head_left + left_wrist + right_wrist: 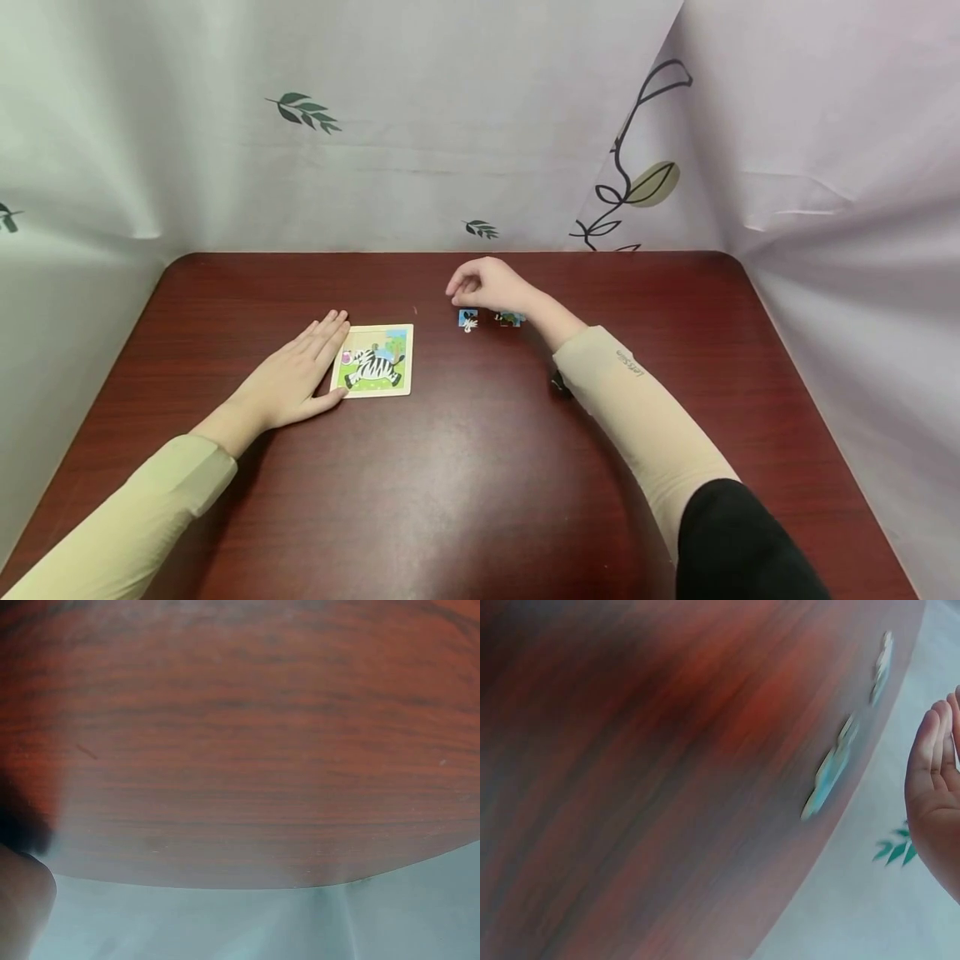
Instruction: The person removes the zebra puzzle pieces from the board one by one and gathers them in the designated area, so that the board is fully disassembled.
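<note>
A square zebra jigsaw puzzle (375, 372) in a pale wooden frame lies flat on the table. Bare wood shows in its upper left part. Along its left edge rests my left hand (296, 383), palm down, fingers straight, the thumb at the near corner. My right hand (491, 285) hovers over the far part of the table, fingers loosely bent; I see nothing between them. Just below it lie a blue puzzle piece with black and white stripes (468, 319) and a blue and green puzzle piece (512, 319), partly by the wrist. In the right wrist view both pieces appear edge-on and blurred.
The dark red-brown wooden table (450, 483) has rounded far corners. Behind and beside it hangs a whitish curtain (420, 167) with leaf prints. A small black object (559, 384) shows beneath the right sleeve.
</note>
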A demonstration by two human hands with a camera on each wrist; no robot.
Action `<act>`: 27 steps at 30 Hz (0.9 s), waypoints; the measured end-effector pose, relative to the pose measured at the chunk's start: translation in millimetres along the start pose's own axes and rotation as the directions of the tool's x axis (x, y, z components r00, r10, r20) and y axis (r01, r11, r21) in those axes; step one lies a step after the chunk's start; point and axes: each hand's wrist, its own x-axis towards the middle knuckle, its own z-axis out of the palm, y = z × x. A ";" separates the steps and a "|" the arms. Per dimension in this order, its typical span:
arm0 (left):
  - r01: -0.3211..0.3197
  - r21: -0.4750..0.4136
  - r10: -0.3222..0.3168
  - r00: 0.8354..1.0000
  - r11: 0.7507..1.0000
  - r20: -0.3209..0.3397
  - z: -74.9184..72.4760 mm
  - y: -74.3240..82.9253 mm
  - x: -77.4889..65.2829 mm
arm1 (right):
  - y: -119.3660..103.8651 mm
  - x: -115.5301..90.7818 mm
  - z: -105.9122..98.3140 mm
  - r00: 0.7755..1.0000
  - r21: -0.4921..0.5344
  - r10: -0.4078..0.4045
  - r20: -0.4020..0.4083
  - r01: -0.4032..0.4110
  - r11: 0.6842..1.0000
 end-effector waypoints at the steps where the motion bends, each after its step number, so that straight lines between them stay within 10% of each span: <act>1: 0.001 -0.001 -0.001 1.000 1.000 0.000 -0.1 0.0 -0.1 | -3.3 2.3 3.4 1.000 0.006 -0.004 0.007 0.004 1.000; 27: 0.001 -0.020 -0.001 1.000 1.000 -0.009 -3.1 3.8 0.9 | -42.7 34.8 62.8 0.979 -0.096 -0.049 0.200 0.070 0.993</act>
